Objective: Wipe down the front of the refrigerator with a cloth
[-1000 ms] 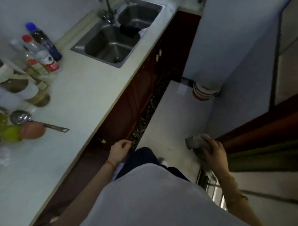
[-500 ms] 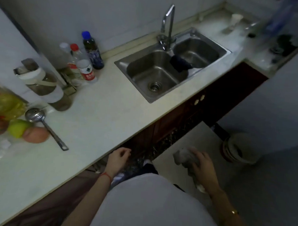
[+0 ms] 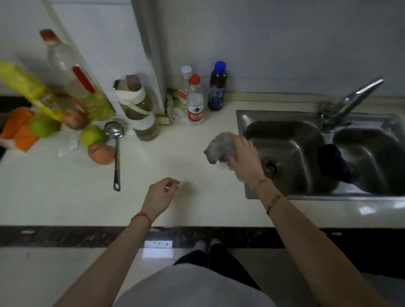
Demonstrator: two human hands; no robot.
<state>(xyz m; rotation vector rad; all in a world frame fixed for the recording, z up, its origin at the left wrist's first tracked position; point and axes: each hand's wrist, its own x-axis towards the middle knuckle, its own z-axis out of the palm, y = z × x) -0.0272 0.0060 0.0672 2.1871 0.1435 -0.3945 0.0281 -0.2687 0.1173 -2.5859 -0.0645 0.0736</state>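
My right hand (image 3: pixel 243 158) grips a crumpled grey cloth (image 3: pixel 216 148) above the pale countertop (image 3: pixel 57 194), just left of the steel sink (image 3: pixel 287 142). The cloth bunches out to the left of my fingers. My left hand (image 3: pixel 161 193) hovers over the counter's middle with loosely curled fingers and holds nothing. The refrigerator is out of view.
Several bottles (image 3: pixel 195 100) stand against the back wall, with an oil bottle (image 3: pixel 77 80) and a jar (image 3: pixel 138 109) to their left. Fruit (image 3: pixel 94 135) and a ladle (image 3: pixel 115 145) lie at the left. A dark cloth (image 3: pixel 334 162) hangs over the sink divider under the tap (image 3: pixel 350 98).
My view has swung from the floor and refrigerator side round to face the counter. My right hand has carried the cloth up from near the floor to the sink's left edge.
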